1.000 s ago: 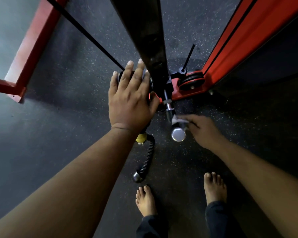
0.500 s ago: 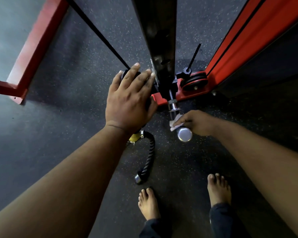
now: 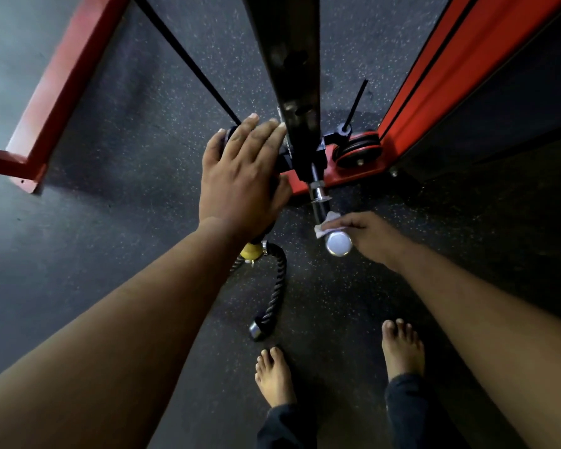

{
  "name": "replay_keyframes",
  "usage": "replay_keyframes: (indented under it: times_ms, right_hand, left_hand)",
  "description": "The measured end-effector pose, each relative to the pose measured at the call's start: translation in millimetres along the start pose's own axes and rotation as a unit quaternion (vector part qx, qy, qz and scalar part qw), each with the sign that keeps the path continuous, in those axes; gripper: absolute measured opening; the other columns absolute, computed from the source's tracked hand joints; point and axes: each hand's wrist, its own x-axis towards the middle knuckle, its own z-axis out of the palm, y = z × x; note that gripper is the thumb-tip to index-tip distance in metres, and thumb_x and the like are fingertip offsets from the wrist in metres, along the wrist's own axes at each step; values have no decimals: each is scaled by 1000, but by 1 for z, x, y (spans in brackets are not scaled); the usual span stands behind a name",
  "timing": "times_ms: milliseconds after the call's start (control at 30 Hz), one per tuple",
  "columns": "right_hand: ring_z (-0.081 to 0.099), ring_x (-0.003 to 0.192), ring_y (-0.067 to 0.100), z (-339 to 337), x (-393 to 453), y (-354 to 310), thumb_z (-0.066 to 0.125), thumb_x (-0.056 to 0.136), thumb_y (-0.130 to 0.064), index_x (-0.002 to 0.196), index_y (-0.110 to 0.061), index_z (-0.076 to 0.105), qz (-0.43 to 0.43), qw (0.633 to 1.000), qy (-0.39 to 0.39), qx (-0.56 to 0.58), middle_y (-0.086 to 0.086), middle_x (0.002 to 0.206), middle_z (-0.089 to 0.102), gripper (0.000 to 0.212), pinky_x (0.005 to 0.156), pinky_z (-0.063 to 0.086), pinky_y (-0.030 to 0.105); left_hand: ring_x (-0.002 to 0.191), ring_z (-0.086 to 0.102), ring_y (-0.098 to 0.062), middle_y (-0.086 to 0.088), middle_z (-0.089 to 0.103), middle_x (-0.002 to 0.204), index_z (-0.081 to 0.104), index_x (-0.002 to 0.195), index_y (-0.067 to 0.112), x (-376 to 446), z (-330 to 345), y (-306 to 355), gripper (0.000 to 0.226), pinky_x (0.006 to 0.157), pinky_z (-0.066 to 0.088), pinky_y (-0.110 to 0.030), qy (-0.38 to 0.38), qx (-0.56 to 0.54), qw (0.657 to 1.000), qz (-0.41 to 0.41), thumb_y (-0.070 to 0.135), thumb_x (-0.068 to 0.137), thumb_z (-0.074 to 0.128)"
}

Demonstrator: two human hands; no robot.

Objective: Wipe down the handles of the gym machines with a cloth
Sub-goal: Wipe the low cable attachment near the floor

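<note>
A chrome-capped machine handle (image 3: 337, 243) sticks out toward me below the black upright post (image 3: 292, 76). My right hand (image 3: 370, 236) pinches a small white cloth (image 3: 326, 223) against the handle's black grip, just behind the cap. My left hand (image 3: 240, 183) lies flat with straight fingers on a black part of the machine left of the post. What is under that palm is hidden.
A black rope attachment (image 3: 272, 299) with a yellow clip (image 3: 250, 251) hangs below my left wrist. Red frame beams (image 3: 55, 92) run at the left and right (image 3: 450, 76). A black pulley (image 3: 358, 147) sits on the red base. My bare feet (image 3: 274, 377) stand on speckled rubber floor.
My right hand with the cloth has slid along the handle toward the chrome cap. My left hand has stayed flat on the machine, shifting only slightly.
</note>
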Motion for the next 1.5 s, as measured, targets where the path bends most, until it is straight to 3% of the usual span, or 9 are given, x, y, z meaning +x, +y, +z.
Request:
replay_keyframes:
  times_ms: [200, 300, 400, 833, 1067, 1200, 1300, 1433, 1500]
  right_hand:
    - [69, 112, 15, -9, -37, -18, 52, 103, -5, 117, -23, 74, -64, 979, 104, 166, 0, 119, 75, 31, 96, 56, 30]
    - [66, 115, 12, 5, -27, -23, 54, 102, -6, 121, -15, 73, -78, 990, 101, 58, -1, 119, 74, 28, 101, 51, 26]
    - [73, 100, 12, 24, -27, -12, 53, 101, -1, 109, -2, 74, -49, 987, 98, 118, 3, 103, 78, 22, 87, 55, 27]
    - [65, 121, 14, 39, -58, -9, 49, 105, -10, 121, -26, 72, -61, 958, 203, 191, -5, 124, 73, 32, 105, 51, 39]
    - [72, 103, 12, 42, -79, -9, 48, 105, -5, 108, -18, 72, -13, 938, 211, 275, -1, 108, 77, 28, 82, 59, 24]
    - [70, 107, 20, 19, -28, 10, 52, 103, -9, 115, -18, 73, -40, 950, 277, 137, -2, 108, 75, 26, 90, 57, 33]
    - [63, 115, 18, 17, 40, 10, 51, 101, -1, 130, -8, 68, -54, 978, 199, -27, 1, 124, 69, 34, 101, 48, 26]
    - [65, 88, -3, 25, 59, 10, 49, 100, 9, 128, 8, 63, -37, 989, 147, 5, 7, 106, 66, 31, 87, 51, 20]
    - [67, 106, 7, 26, 40, 20, 50, 98, 13, 128, 5, 64, -22, 991, 116, 60, 13, 122, 67, 34, 97, 51, 22]
  left_hand:
    - [158, 16, -24, -8, 21, 170, 24, 162, 15, -15, -11, -4, 79, 126, 15, -55, -61, -15, 998, 12, 49, 97, 53]
    - [157, 18, -27, -11, 23, 169, 28, 161, 11, -18, -5, -12, 75, 125, 17, -55, -44, 17, 998, 40, 50, 101, 49]
    - [155, 24, -31, -14, 29, 166, 37, 157, 8, -20, 3, -8, 69, 125, 19, -55, -11, 21, 999, 25, 45, 100, 52]
    - [153, 29, -32, -15, 34, 164, 44, 154, 11, -19, 8, -1, 65, 122, 24, -57, 18, 14, 1000, 7, 48, 101, 44]
    - [152, 33, -31, -14, 36, 163, 45, 153, 10, -19, 12, -3, 62, 121, 27, -57, 40, 21, 999, 17, 43, 100, 45]
    - [148, 39, -31, -14, 42, 160, 51, 149, 9, -21, 16, -3, 58, 119, 31, -57, 83, 15, 996, 22, 37, 99, 46]
    - [148, 40, -31, -13, 43, 159, 53, 149, 10, -21, 21, -1, 57, 119, 30, -56, 99, 6, 995, 17, 36, 98, 45]
    - [148, 40, -30, -12, 43, 159, 52, 149, 11, -21, 22, 2, 58, 119, 30, -56, 103, 6, 995, 8, 37, 98, 43]
    - [148, 39, -31, -12, 42, 160, 52, 150, 11, -21, 22, 2, 60, 120, 29, -55, 95, 7, 995, 4, 37, 95, 49]
